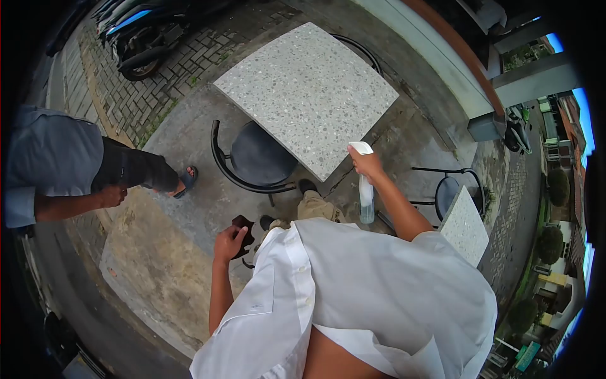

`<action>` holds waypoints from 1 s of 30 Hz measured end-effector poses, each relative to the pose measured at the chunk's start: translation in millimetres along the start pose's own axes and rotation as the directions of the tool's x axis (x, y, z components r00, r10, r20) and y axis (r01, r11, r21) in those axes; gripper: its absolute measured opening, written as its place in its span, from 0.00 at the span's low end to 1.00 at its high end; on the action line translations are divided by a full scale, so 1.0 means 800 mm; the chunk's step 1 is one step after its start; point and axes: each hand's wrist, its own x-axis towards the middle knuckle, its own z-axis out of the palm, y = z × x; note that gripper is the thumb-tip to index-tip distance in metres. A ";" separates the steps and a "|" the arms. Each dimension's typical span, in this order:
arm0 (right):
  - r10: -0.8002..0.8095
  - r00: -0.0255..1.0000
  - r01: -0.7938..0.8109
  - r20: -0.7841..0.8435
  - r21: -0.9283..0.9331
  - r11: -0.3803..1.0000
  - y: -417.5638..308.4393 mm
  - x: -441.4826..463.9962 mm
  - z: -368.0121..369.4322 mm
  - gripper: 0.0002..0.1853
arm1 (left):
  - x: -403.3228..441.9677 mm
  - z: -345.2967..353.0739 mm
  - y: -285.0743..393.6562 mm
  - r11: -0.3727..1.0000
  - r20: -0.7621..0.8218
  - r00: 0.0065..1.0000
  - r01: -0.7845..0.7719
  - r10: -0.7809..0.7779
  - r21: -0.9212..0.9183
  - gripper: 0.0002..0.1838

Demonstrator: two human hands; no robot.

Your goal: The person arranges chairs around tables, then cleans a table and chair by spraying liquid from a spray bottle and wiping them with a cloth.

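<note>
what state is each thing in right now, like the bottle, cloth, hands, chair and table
right hand: closed around the spray bottle
spray bottle: held near its head, fill level unclear
left hand: gripping the dark cloth
dark cloth: bunched, held off the table
speckled table: standing
near black chair: upright, seat partly hidden by the tabletop
motorbike: parked

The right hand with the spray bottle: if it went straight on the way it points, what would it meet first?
Most likely the speckled tabletop, at the edge just ahead of the right hand. The hand's height is unclear from this one view, so it might pass above the surface instead.
</note>
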 end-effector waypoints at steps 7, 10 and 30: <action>-0.356 0.903 0.428 -0.241 0.422 0.799 -0.016 -0.118 -0.005 0.26 | 0.078 -0.003 0.224 0.826 0.131 0.831 -0.495 0.541 -0.269 0.29; -0.633 0.769 0.636 -0.088 0.192 0.747 -0.071 -0.184 0.038 0.21 | 0.085 0.010 0.319 0.777 0.256 0.734 -0.583 0.629 -0.240 0.39; -0.366 0.673 -0.167 0.643 0.614 0.771 -0.033 -0.068 0.105 0.29 | 0.130 -0.040 0.325 0.589 0.279 0.709 -0.233 0.647 -0.774 0.57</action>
